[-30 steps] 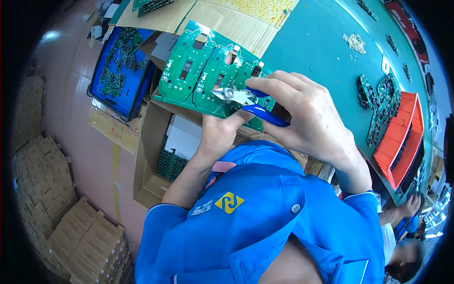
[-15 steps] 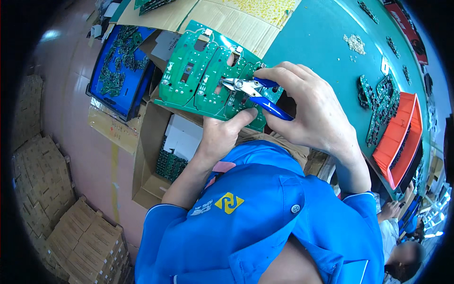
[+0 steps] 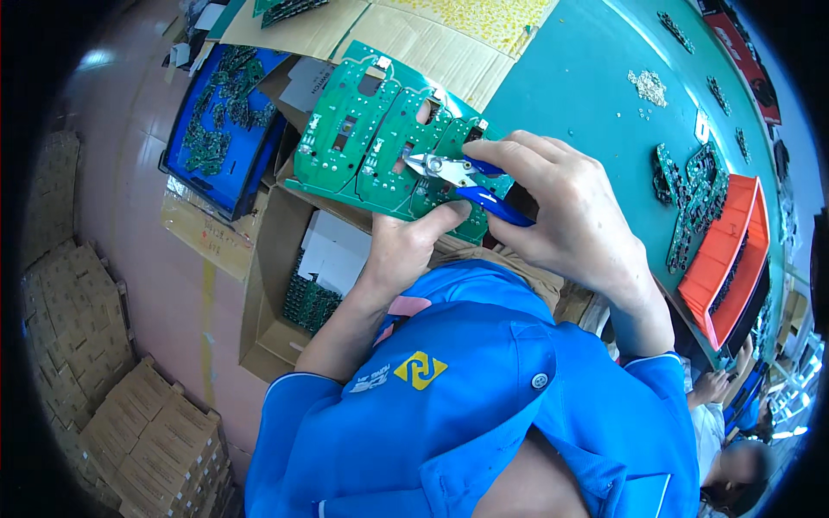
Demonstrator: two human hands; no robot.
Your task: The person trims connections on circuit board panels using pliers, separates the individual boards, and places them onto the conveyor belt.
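Observation:
My left hand grips a green circuit board panel by its near edge, thumb on top and fingers hidden beneath. Slots split the panel into several sections, with cut-outs and small soldered parts on the face. In my right hand is a pair of blue-handled cutting pliers, fingers wrapped round the handles. Their metal tips rest at or just above the middle section, beside a cut-out; whether they touch it I cannot tell.
At left stands a blue tray of small boards, beside an open cardboard box holding boards. An orange bin, loose boards and a pile of small bits sit on the green table. Another person's hand shows at lower right.
The plier handles have come closer together, and my right fingers have closed in with them. Board and left hand stay nearly in place.

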